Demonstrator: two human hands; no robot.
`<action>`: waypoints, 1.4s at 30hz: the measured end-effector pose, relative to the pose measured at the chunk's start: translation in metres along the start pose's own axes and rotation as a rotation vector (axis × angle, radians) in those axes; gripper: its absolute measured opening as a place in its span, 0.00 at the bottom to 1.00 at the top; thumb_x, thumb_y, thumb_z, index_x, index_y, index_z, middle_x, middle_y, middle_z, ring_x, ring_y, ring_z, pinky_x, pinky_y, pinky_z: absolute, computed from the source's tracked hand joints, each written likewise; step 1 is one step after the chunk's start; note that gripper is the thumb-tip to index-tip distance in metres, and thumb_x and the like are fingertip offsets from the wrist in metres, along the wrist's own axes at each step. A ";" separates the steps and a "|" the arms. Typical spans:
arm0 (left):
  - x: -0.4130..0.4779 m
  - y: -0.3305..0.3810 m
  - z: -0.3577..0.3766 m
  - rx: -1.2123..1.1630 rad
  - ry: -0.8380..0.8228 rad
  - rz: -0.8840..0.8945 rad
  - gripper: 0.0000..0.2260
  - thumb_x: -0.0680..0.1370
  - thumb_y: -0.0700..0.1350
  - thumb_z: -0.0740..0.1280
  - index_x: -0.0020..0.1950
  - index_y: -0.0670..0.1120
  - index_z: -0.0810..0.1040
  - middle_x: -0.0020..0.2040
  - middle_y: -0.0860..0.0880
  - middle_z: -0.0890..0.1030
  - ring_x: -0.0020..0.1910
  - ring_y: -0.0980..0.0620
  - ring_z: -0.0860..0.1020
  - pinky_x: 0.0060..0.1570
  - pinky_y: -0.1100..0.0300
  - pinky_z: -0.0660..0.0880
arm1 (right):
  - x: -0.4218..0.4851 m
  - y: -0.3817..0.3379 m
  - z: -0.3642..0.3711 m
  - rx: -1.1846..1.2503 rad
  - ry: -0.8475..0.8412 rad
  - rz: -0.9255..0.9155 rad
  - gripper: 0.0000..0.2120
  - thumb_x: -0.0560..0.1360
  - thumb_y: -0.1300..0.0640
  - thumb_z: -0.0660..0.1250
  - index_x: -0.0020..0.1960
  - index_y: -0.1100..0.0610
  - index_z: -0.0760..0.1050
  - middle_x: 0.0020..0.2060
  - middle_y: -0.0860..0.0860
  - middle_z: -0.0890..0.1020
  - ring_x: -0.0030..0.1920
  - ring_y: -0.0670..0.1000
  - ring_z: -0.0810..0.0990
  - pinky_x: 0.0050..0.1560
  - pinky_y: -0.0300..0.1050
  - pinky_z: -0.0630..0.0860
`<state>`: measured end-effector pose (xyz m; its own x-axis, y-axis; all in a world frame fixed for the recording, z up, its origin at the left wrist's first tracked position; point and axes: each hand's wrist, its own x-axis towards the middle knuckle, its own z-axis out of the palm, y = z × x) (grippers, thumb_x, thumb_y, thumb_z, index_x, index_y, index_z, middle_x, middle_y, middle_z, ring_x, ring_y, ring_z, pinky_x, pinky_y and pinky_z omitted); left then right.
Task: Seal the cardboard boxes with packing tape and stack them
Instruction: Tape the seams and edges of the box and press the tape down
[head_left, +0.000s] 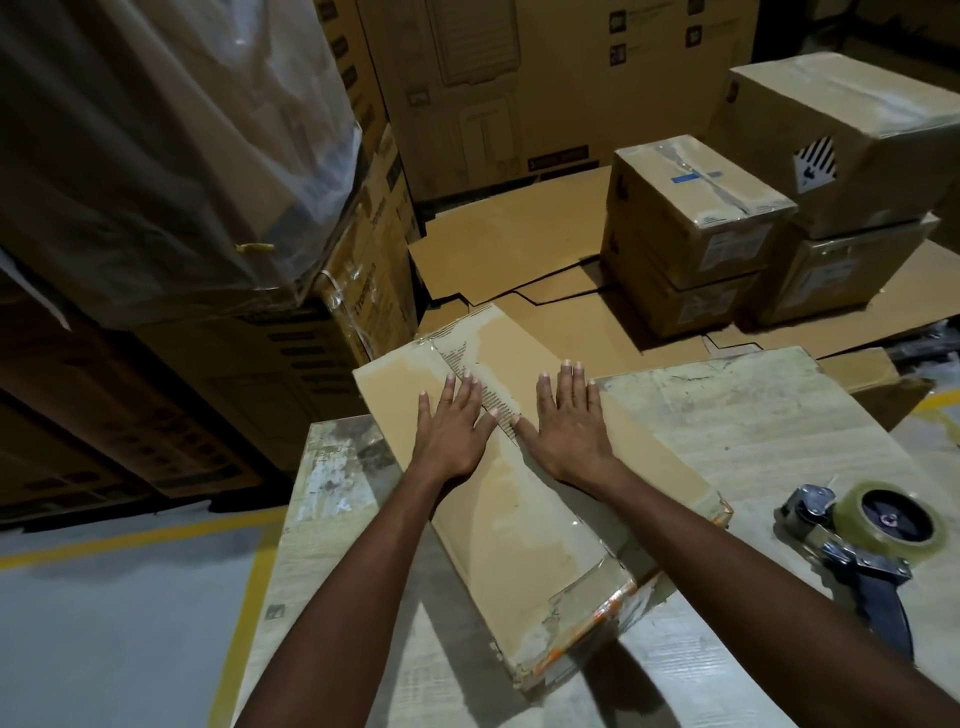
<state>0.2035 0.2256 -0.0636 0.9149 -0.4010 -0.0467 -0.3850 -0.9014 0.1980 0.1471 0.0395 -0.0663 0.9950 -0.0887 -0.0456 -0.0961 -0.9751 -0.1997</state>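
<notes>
A long brown cardboard box (524, 530) lies at an angle on the pale worn table (753, 431), its top flaps meeting along a centre seam with torn, ragged paper. My left hand (454, 428) lies flat on the left flap, fingers straight and spread. On the right flap my right hand (569, 421) presses flat too, thumb near the seam. A tape dispenser (872, 540) with a roll of clear packing tape rests on the table to the right, apart from both hands.
Sealed boxes (691, 228) are stacked two high on flattened cardboard sheets (498, 249) beyond the table. Tall printed cartons (545, 83) stand at the back. A plastic-wrapped pallet load (156, 156) rises at the left. Yellow floor lines (140, 535) run beside the table.
</notes>
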 end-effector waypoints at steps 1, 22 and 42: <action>0.003 0.000 0.000 0.003 0.000 -0.007 0.31 0.85 0.64 0.42 0.84 0.50 0.43 0.84 0.53 0.42 0.81 0.53 0.36 0.78 0.41 0.34 | 0.003 0.001 0.001 -0.004 0.015 0.002 0.40 0.83 0.33 0.41 0.83 0.58 0.36 0.81 0.64 0.36 0.81 0.61 0.30 0.80 0.60 0.35; 0.082 -0.049 -0.016 0.014 -0.004 -0.083 0.28 0.86 0.59 0.41 0.84 0.48 0.42 0.84 0.51 0.41 0.81 0.52 0.36 0.78 0.40 0.35 | 0.027 0.000 0.005 -0.012 0.015 -0.079 0.49 0.77 0.22 0.42 0.83 0.54 0.32 0.80 0.62 0.31 0.78 0.59 0.25 0.79 0.61 0.32; 0.115 -0.082 -0.027 0.028 0.037 -0.073 0.26 0.88 0.55 0.42 0.84 0.48 0.43 0.84 0.52 0.42 0.82 0.53 0.37 0.79 0.43 0.37 | 0.078 -0.024 0.008 -0.012 0.054 -0.033 0.43 0.79 0.29 0.33 0.84 0.57 0.40 0.82 0.65 0.39 0.81 0.61 0.33 0.80 0.61 0.35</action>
<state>0.3431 0.2581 -0.0593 0.9443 -0.3282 -0.0238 -0.3198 -0.9325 0.1677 0.2265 0.0581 -0.0732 0.9977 -0.0666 0.0141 -0.0627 -0.9801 -0.1886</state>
